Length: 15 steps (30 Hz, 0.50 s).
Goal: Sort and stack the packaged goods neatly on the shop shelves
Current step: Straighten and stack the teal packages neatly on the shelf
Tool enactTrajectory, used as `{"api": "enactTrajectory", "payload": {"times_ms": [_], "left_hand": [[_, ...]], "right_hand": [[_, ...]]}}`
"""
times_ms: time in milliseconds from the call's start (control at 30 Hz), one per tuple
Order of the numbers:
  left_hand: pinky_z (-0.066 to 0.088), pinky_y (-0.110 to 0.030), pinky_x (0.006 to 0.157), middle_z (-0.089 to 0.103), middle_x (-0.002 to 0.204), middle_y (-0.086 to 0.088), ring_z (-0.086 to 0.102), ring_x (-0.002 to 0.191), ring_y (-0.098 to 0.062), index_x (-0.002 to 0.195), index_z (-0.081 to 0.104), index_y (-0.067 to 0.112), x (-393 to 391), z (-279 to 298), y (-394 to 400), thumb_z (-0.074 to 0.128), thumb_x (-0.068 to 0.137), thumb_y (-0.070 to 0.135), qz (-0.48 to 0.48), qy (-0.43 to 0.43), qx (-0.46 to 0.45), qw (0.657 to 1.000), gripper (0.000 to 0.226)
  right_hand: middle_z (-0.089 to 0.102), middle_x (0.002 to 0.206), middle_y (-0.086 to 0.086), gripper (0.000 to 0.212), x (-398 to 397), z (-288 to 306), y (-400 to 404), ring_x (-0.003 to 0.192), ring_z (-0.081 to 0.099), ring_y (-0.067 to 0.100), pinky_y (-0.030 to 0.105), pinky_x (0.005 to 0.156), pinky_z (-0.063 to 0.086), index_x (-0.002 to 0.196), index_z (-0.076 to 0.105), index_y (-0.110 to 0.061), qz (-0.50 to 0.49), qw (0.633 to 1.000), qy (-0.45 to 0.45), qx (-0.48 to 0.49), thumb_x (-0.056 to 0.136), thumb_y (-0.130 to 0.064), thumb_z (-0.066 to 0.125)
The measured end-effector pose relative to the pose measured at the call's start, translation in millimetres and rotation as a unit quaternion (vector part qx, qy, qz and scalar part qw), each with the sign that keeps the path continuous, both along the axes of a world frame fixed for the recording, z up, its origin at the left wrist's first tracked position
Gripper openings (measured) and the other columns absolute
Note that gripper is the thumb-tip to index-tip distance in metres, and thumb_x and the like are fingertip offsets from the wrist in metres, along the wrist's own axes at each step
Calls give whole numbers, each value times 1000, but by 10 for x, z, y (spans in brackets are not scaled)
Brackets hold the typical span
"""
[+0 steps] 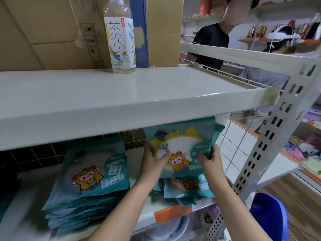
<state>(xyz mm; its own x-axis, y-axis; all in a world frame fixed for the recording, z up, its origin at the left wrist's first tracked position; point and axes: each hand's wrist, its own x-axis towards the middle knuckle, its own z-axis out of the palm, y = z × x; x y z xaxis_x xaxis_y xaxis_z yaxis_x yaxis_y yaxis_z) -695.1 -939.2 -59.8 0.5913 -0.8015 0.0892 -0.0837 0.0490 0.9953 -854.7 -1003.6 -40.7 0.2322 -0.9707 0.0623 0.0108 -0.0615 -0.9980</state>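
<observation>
Currently left hand (152, 162) and right hand (211, 160) pinch a teal pouch (180, 145) at centre frame; the untidy lower pile (189, 188) may slide off the shelf edge (173, 213).

Bright, even shop light falls from overhead; the upper shelf (121, 94) shines with soft glare and shades the space round both hands. Edges bow and smear with blur.

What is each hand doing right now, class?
Left hand: grips the left edge of the teal cartoon-printed plastic pouch.
Right hand: grips the same pouch's right edge.
</observation>
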Motion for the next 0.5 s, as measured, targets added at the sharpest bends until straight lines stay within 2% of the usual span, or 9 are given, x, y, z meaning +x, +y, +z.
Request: {"api": "enactTrajectory", "payload": {"times_ms": [67,200,267,333,400,433,500], "left_hand": [[42,-24,91,54,113,18,55,111,-10,126,34,36,-25,-93,45,75,78,7,-14,0,33,999,69],[38,-32,104,46,134,6,46,126,-17,139,22,31,-97,-168,87,73,82,17,-29,-16,96,995,78],[34,-42,111,41,145,0,38,135,-23,148,17,25,-101,-108,81,72,83,27,-19,-35,98,994,85],[32,-43,113,35,151,1,32,140,-23,152,13,23,-77,-5,83,71,83,34,-8,-57,98,994,91],[37,-34,107,45,144,1,40,135,-22,151,17,19,-36,138,113,70,84,37,14,-78,102,992,87],[42,-30,100,54,132,1,49,127,-22,148,23,17,-6,229,146,70,84,36,27,-94,106,990,82],[47,-27,88,60,117,3,60,110,-22,143,28,17,70,458,257,71,83,33,46,-118,114,985,76]], "right_hand": [[61,102,-2,36,17,-132,59,97,59,16,30,76,48,104,50,-31,16,1000,16,11,87,1,54],[60,107,-8,39,48,-241,119,101,56,9,32,84,45,119,47,-32,26,998,51,-1,88,-8,56],[59,107,-8,38,54,-205,97,103,56,10,33,84,44,118,46,-32,21,999,48,1,89,-10,56],[58,108,-6,33,66,-153,76,104,56,14,37,85,46,117,46,-30,21,999,45,4,90,-13,57],[60,107,-6,28,98,-81,93,102,57,15,36,82,47,113,46,-28,23,999,43,-12,91,-19,59],[61,105,-7,28,128,-32,111,100,58,14,33,78,47,113,45,-29,23,998,47,-23,91,-20,60],[60,103,-10,33,219,94,156,94,59,10,29,73,46,118,42,-32,30,996,74,-45,91,-23,59]]}}
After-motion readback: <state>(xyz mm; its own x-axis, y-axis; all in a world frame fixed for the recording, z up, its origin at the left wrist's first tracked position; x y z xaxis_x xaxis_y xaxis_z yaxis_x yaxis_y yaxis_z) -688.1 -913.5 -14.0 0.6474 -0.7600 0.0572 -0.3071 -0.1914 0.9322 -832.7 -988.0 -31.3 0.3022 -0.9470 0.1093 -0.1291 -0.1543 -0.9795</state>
